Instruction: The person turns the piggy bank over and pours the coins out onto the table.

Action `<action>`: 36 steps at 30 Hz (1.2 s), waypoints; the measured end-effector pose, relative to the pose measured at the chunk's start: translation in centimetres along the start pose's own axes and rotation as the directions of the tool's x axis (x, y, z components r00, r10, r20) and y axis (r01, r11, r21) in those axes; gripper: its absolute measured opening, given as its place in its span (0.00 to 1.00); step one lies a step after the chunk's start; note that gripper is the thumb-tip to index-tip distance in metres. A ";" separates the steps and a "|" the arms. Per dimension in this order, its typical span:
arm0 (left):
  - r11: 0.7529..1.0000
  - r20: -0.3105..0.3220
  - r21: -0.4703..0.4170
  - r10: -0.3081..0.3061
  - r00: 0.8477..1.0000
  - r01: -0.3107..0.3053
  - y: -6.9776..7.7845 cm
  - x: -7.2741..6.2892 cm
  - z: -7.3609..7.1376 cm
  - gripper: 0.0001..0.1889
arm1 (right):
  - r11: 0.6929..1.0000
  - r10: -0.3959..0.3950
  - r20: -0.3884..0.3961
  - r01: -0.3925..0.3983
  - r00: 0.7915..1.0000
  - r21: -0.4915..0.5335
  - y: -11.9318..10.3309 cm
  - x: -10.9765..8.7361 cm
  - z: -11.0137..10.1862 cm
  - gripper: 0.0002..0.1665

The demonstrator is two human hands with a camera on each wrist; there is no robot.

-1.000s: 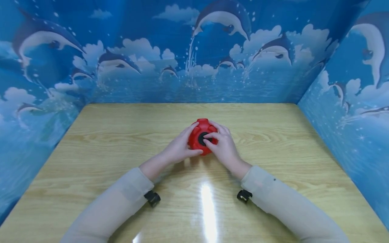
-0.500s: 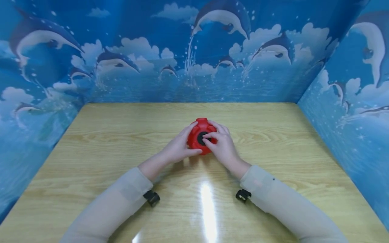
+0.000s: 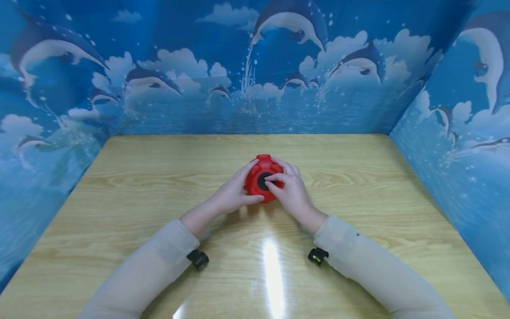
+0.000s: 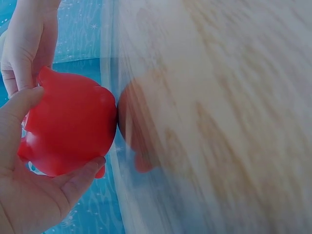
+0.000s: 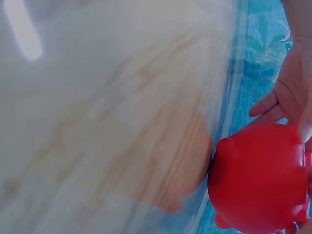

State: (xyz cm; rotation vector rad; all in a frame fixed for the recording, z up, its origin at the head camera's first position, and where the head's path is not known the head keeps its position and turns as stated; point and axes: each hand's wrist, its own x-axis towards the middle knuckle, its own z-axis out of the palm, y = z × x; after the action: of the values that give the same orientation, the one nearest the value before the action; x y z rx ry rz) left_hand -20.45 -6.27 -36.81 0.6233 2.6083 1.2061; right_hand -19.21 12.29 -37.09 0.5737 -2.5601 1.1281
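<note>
Blue dolphin-print backdrop [image 3: 167, 110] rose behind & to the R of our red toy [image 4: 73, 126], w/ a wood-grain table [image 3: 139, 190] under it; the toy sat about mid-width, its underside touching the wood as far as the wrist views showed. Our L hand [image 3: 233, 190] held the toy's left side, fingers at its far side, thumb at its near side, so a fairly wide grip on the body. Our R hand [image 3: 292, 190] came from the toy's right: thumb & index tips close together in a narrow pinch at the black disc [image 3: 260, 181] on its upper face, other fingers resting along its far right side. Couldn't tell how much of the disc was btwn the tips. Step in hand, we judged, was working that disc; best done w/ the L grip firm so the toy didn't roll or turn, pinch centred, pull or twist steady & not jerky. Smooth red skin prob. slid easily, so pressing it down on the wood would've helped. Re edges: the table's back edge lay beyond the toy w/ wood btwn, side edges well apart from it L & R. Nearer us than the toy, a glare streak [image 3: 272, 279] lay btwn our forearms, leaving room to draw back.
</note>
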 end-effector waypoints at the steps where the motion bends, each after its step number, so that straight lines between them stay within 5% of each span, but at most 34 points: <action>1: 1.000 0.001 0.001 0.002 1.000 -0.002 0.0 0.0 0.0 0.48 | 1.000 0.000 0.000 0.000 1.000 0.001 0.0 0.0 0.0 0.07; 36: 1.000 0.002 -0.004 0.006 1.000 -0.006 -0.1 0.0 -0.1 0.48 | 0.999 -0.020 0.007 0.020 1.000 -0.031 -0.1 0.1 0.0 0.07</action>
State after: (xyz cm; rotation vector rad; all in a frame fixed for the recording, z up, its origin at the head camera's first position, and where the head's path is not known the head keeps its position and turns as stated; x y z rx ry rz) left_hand -20.54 -6.35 -36.80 0.6312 2.6034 1.2118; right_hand -19.25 12.22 -36.95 0.5954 -2.5673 1.0802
